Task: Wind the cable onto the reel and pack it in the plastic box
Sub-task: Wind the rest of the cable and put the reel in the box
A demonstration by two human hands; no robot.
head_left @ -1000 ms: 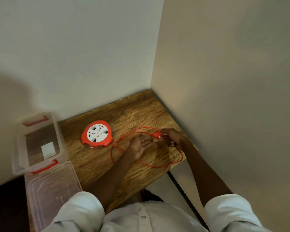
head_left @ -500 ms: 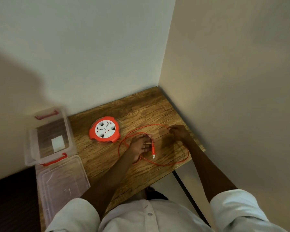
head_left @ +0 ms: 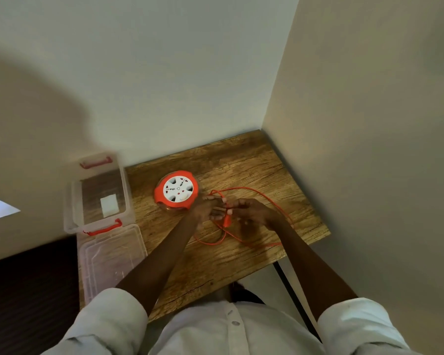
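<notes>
An orange and white cable reel [head_left: 176, 189] with sockets on its face lies flat on the wooden table [head_left: 254, 165]. Its thin orange cable [head_left: 256, 192] runs in loose loops across the table to the right of it. My left hand [head_left: 207, 210] and my right hand [head_left: 251, 210] meet just right of the reel, and both pinch the cable. The orange plug [head_left: 227, 221] hangs below the fingers. A clear plastic box [head_left: 97, 193] with red handles stands open at the table's left end.
The box's clear lid [head_left: 110, 260] lies flat in front of the box. A white slip [head_left: 109, 205] rests inside the box. Walls close the table in at the back and right. The front edge drops to the floor.
Both hands have moved left toward the reel and come together. The plug that lay on the table now hangs from my fingers, and the loops are drawn in.
</notes>
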